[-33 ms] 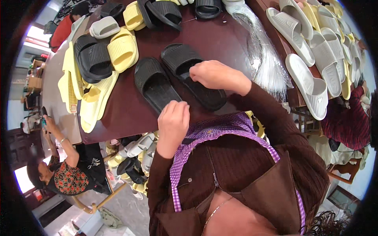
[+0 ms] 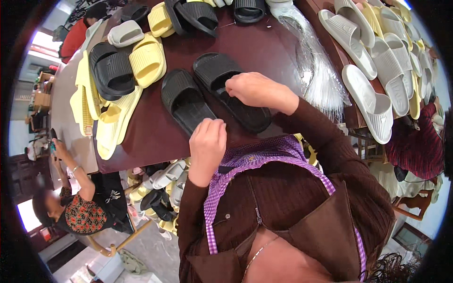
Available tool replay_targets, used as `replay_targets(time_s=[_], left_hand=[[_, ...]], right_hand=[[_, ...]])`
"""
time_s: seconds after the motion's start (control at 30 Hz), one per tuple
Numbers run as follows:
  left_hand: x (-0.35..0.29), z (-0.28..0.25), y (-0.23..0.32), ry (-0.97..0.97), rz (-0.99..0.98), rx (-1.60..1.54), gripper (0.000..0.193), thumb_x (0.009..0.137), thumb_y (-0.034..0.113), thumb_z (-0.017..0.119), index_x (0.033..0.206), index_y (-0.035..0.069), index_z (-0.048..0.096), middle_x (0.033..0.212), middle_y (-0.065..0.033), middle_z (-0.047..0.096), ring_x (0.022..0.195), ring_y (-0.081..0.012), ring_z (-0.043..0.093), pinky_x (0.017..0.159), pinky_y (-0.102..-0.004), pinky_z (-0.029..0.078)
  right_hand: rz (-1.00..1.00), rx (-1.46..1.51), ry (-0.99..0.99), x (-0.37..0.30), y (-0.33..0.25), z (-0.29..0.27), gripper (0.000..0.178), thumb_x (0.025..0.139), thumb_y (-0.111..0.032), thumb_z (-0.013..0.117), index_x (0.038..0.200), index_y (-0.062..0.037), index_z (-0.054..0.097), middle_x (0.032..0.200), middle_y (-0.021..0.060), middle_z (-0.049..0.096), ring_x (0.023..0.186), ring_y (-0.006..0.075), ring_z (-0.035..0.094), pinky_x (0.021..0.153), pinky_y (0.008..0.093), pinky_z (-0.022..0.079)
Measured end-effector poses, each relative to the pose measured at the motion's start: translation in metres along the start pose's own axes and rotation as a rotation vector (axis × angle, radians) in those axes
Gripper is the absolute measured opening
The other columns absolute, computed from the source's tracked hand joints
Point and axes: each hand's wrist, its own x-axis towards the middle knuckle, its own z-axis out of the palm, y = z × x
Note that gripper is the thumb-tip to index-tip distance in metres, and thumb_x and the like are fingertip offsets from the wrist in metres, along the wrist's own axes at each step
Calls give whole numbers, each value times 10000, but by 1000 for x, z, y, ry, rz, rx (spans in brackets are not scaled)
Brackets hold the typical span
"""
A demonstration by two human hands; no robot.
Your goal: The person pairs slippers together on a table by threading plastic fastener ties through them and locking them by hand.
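A pair of black slide slippers lies side by side on the dark red table point(image 2: 278, 52), straps toward the far side. My left hand point(image 2: 207, 146) is at the near end of the left slipper point(image 2: 181, 96), fingertips drawn together just over its heel. Above the footbed of the right slipper point(image 2: 245, 111), close behind its strap, is my right hand point(image 2: 257, 89); its fingers are curled and pressed together. Whatever either pinch holds, if anything, is hidden or too small to make out.
Yellow slippers point(image 2: 111, 127), a black slipper point(image 2: 111, 68) and a grey one point(image 2: 125, 33) are piled at the left. Clear plastic bags point(image 2: 318, 66) lie right of the pair. Grey slippers point(image 2: 370, 101) crowd another table at the right. A co-worker point(image 2: 85, 212) is at the left.
My right hand has shifted very slightly to the left. The left hand and both slippers look the same.
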Motion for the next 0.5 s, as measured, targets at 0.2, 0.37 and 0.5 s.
replay_targets(time_s=[0.2, 0.37, 0.5], left_hand=[[12, 11, -12, 93, -25, 145, 43, 806, 59, 579, 809, 24, 554, 744, -112, 539, 700, -282, 566, 635, -362, 473], [18, 18, -18, 127, -51, 108, 36, 799, 18, 571, 822, -9, 572, 750, -147, 570, 684, -312, 577, 608, -376, 470], [21, 27, -29, 171, -12, 126, 53, 816, 78, 568, 783, 44, 543, 716, -111, 527, 677, -277, 563, 608, -363, 473]], right_hand=[[-7, 1, 109, 1, -13, -6, 151, 790, -58, 549, 925, -33, 611, 805, 157, 618, 781, 342, 604, 683, 418, 477], [-10, 49, 308, 12, 8, -24, 147, 786, -90, 578, 907, -18, 621, 804, 160, 624, 780, 337, 608, 676, 409, 479], [92, 102, 354, 53, 40, -31, 179, 800, -175, 594, 840, -5, 629, 776, 178, 619, 771, 359, 597, 674, 420, 470]])
